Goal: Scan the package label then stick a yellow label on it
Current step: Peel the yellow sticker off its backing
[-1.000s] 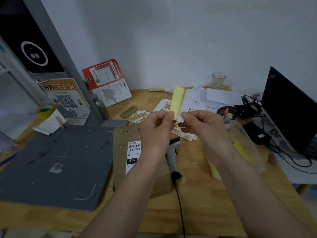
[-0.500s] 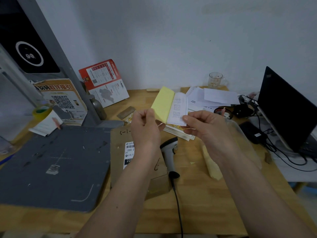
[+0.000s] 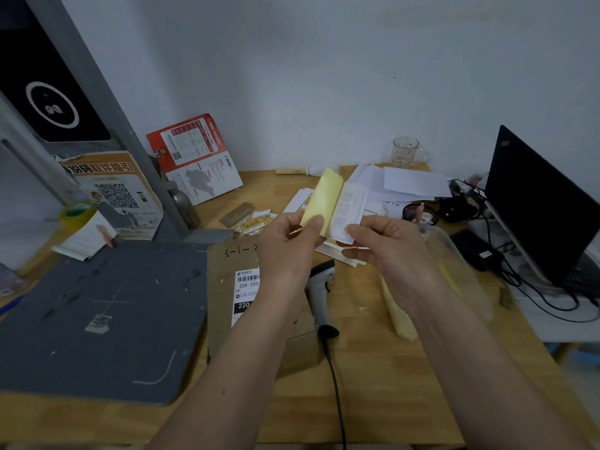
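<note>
Two hands: both raised above the middle of the desk (image 3: 373,384), busy with one sticker; neither touches the package.
Left hand (image 3: 285,245): thumb and forefinger pinched shut on the lower edge of the yellow label (image 3: 319,203), which curls up and away from its backing.
Right hand (image 3: 386,245): fingers closed on the white backing sheet (image 3: 349,211), faint printed characters showing through it.
Separation: label and backing stay joined along one edge; the peel looks about half done, by my judgement.
Package (image 3: 227,287): brown cardboard parcel lying flat near the desk's front edge, beside the grey mat (image 3: 97,319); partly hidden under the left forearm.
Package label (image 3: 246,290): white barcode slip on the parcel's top face, right part covered by the wrist.
Barcode scanner (image 3: 321,287): lying on the desk just right of the parcel, cable running to the front edge; no hand on it.
Risk 1: the freed label may fold back and stick to itself or to the thumb, since it is held by one edge only and already curls.
Risk 2: a fast pull could tear the label at the joined edge.
Risk 3: placed blind, the label could cover the barcode, as the forearm hides part of the parcel.
Risk 4: whether scanning was done cannot be told from this view.
</note>
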The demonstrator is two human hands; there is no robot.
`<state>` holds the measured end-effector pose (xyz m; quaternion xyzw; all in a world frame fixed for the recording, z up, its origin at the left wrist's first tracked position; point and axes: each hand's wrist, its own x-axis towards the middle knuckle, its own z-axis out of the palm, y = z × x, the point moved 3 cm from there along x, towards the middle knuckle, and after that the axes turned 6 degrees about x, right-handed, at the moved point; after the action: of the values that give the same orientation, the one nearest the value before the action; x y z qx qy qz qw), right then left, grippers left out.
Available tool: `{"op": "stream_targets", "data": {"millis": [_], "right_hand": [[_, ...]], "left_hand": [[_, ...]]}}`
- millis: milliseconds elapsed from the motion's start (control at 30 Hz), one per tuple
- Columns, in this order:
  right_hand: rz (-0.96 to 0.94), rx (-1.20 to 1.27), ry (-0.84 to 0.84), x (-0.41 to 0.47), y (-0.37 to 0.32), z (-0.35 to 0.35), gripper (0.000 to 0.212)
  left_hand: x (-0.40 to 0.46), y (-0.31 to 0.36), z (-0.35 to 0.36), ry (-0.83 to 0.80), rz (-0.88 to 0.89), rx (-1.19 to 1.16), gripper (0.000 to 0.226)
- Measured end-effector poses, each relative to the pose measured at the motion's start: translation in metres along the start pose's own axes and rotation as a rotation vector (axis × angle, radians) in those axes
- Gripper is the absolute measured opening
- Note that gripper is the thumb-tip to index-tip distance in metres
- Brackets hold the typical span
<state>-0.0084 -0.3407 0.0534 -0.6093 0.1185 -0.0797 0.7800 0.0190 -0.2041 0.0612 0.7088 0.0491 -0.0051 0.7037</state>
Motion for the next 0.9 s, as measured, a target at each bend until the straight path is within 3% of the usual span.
{"op": "stream_targets", "data": {"millis": [267, 433, 700, 833, 900], "right_hand": [[0.021, 0.023, 0.022, 0.001, 0.000, -0.016, 0.012], [0.037, 0.037, 0.039, 0.004, 0.003, -0.036, 0.007], [0.155, -0.054, -0.092, 0.005, 0.004, -0.067, 0.015], [0.209, 0.038, -0.111, -0.002, -0.001, -0.081, 0.009], [0.234, 0.109, -0.118, -0.005, -0.004, -0.088, 0.018]], "left_hand": [[0.024, -0.003, 0.012, 0.086, -0.079, -0.032, 0.000], [0.034, -0.004, 0.022, 0.137, 0.021, 0.008, 0.019], [0.049, 0.011, 0.041, 0.112, 0.204, 0.040, 0.010], [0.057, 0.013, 0.055, 0.084, 0.221, 0.077, 0.007], [0.062, 0.011, 0.061, 0.057, 0.214, 0.099, 0.009]]}}
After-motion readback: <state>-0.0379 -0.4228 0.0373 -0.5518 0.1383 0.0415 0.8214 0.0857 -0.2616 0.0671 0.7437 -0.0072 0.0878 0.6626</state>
